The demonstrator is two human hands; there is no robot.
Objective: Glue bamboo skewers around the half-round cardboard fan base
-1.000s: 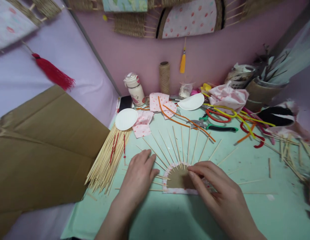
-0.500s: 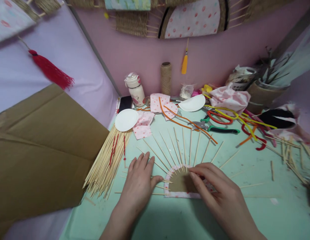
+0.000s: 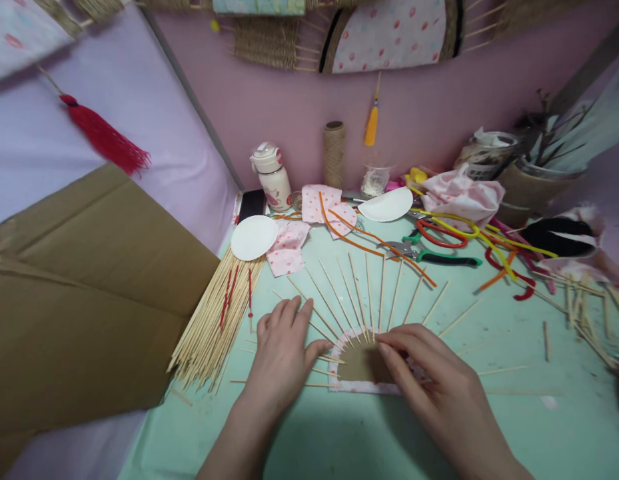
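A half-round cardboard piece [image 3: 362, 370] edged with pink patterned fabric lies on the table in front of me. Thin bamboo sticks [image 3: 339, 293] fan outward from its curved edge like rays. My left hand [image 3: 284, 350] rests palm down at the left of the fan, fingers stretched over several sticks, the thumb close to the fabric edge. With thumb and forefinger pinched together, my right hand [image 3: 429, 380] grips the inner end of a bamboo stick near the top of the curve. That hand covers the right part of the cardboard and some stick ends.
A bundle of bamboo sticks [image 3: 216, 327] lies left, beside a large cardboard sheet [image 3: 89, 300]. Behind stand a bottle [image 3: 273, 180] and a twine spool [image 3: 334, 155]. Pliers [image 3: 439, 259], pipe cleaners [image 3: 494, 257] and fabric scraps [image 3: 288, 247] lie around. Cut stick pieces [image 3: 579, 307] are scattered right.
My left hand has shifted slightly right and up, its thumb now nearer the fabric edge. My right hand keeps its pinch in nearly the same place. The camera view has moved slightly.
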